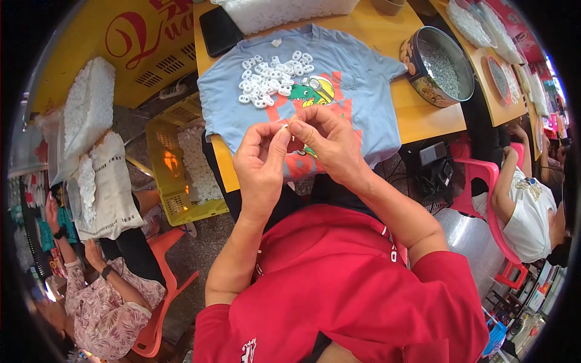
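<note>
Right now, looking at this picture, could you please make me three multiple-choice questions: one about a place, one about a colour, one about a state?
1. Where does the pile of small white plastic pieces lie?
A. in the yellow crate
B. on the light blue T-shirt
C. in the round tin

2. What colour is the T-shirt spread over the table?
A. light blue
B. black
C. white

3. How are the left hand and right hand?
A. flat on the table
B. one inside the tin
C. raised together, fingertips pinching a small white piece

Answers:
1 B, the pile sits on the shirt's upper part, beside its green cartoon print.
2 A, the cloth is light blue with a red and green print.
3 C, both hands meet above the shirt, with a small white piece between the fingertips.
</note>
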Motion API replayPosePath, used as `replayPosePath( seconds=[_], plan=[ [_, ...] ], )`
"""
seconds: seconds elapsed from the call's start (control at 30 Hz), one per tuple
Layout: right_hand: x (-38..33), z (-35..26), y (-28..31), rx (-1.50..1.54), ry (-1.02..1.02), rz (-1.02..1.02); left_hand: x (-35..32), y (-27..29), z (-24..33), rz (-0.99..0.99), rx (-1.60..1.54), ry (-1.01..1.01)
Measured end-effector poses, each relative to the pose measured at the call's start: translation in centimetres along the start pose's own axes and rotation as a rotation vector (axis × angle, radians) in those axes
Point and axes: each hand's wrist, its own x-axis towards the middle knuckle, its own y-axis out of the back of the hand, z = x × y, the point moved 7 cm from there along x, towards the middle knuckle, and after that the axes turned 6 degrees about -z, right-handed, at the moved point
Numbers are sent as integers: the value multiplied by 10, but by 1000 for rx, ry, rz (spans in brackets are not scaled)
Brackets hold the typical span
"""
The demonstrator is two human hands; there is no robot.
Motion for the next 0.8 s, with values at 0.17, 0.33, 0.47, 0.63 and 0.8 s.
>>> replayPosePath(
  seconds=[0.17,0.33,0.47,0.63,0.8],
  plan=[
    [3,-4,2,13,-51,-64,4,8,-6,-42,-121,48],
    [3,-23,3,-216,17,-111,1,6,1,-131,-100,58],
    [3,-50,-5,-730,233,-226,-2,4,10,-137,-48,45],
    [1,-62,-11,-885,397,-265,-2,2,17,-170,-9,14],
    [-3,-69,-19,-916,502,-291,-5,-3,12,-206,-99,-9]
  ],
)
